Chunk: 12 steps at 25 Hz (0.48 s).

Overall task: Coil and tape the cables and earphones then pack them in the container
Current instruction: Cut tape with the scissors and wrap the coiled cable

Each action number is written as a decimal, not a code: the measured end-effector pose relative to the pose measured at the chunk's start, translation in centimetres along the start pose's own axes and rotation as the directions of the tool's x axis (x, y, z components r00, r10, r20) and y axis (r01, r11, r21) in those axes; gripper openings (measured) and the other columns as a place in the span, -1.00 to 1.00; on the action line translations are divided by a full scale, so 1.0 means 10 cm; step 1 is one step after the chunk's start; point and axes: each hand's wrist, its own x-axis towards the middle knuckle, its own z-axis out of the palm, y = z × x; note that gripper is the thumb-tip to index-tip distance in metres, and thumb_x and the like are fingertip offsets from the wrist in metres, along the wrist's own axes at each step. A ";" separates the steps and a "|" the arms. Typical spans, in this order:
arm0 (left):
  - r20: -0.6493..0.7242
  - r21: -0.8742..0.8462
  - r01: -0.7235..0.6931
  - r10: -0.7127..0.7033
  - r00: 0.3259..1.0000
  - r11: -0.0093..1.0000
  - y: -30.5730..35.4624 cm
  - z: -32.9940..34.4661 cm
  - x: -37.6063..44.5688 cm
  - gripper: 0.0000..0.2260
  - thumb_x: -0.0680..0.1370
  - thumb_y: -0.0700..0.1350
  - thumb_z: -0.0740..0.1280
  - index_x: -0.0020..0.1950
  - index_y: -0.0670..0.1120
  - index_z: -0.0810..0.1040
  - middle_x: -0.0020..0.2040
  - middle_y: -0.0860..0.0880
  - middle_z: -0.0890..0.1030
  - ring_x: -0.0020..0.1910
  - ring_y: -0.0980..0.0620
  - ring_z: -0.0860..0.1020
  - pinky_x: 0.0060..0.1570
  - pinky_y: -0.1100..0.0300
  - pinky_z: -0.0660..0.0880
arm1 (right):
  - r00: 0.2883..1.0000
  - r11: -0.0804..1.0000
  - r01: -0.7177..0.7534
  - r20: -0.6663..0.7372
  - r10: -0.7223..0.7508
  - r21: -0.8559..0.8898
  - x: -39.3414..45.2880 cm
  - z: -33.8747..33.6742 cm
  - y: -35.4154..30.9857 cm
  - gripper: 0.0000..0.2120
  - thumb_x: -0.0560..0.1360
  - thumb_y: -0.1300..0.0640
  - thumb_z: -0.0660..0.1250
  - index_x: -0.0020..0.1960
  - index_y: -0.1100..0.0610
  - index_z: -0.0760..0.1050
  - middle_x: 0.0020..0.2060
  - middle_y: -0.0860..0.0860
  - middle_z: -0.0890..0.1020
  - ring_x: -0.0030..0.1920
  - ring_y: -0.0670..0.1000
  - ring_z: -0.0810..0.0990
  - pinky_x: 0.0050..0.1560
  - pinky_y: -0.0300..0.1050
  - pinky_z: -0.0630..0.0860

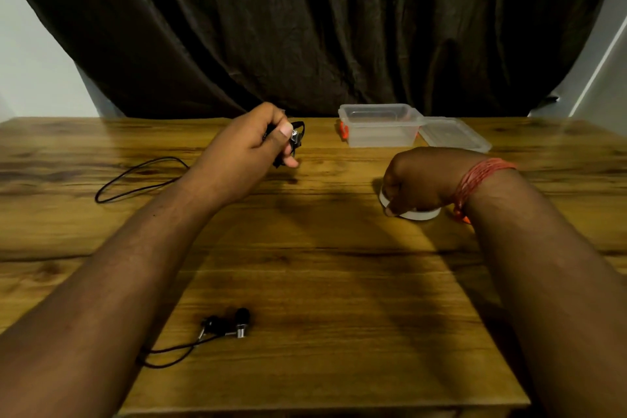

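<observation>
Meanwhile left hand (251, 142) is pinching the coiled cable (296, 136) closed while right hand (412, 180) is gripping the tape roll (419, 213), presumably to bind it.

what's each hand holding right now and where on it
Left hand grips the coiled black cable around its bundle; right hand grips the tape roll from above.

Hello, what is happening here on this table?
A person is packing away cables. The left hand holds a coiled black cable above the wooden table. The right hand grips a roll of tape that lies on the table. A pair of earphones lies loose near the front edge, not yet coiled. At the back stands a clear container, open and apparently empty, with its lid beside it.
</observation>
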 end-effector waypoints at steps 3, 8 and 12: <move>0.021 0.002 0.012 -0.012 1.000 1.000 0.00 0.01 -0.01 -0.84 0.67 -0.02 0.15 -0.10 0.08 0.42 -0.19 0.05 0.66 -0.16 0.28 0.64 -0.20 0.28 0.39 | 0.999 1.000 -0.022 0.025 0.022 0.007 0.02 0.03 0.03 -0.81 0.44 -0.10 0.44 -0.26 -0.06 0.52 -0.29 -0.13 0.55 -0.23 -0.11 0.48 -0.17 -0.15 0.43; 0.137 -0.246 0.113 -0.080 0.987 0.963 0.09 0.02 -0.03 -0.84 0.68 -0.16 0.14 -0.06 -0.16 0.43 -0.23 -0.05 0.58 -0.27 0.08 0.64 -0.13 0.25 0.50 | 0.886 0.875 0.218 -0.464 0.008 0.432 0.03 -0.07 -0.08 -0.84 0.48 -0.11 0.39 -0.13 -0.03 0.57 -0.23 -0.10 0.63 -0.19 -0.14 0.57 -0.11 -0.16 0.52; 0.226 -0.296 0.133 -0.066 0.972 0.946 0.22 0.06 -0.06 -0.87 0.67 -0.23 0.12 -0.04 -0.20 0.39 -0.32 -0.13 0.46 -0.39 0.12 0.46 -0.25 0.29 0.42 | 0.831 0.545 0.480 -0.555 -0.033 0.687 0.01 -0.08 -0.42 -0.81 0.50 -0.09 0.36 -0.01 0.01 0.60 -0.18 0.07 0.66 -0.27 -0.10 0.57 -0.28 -0.23 0.50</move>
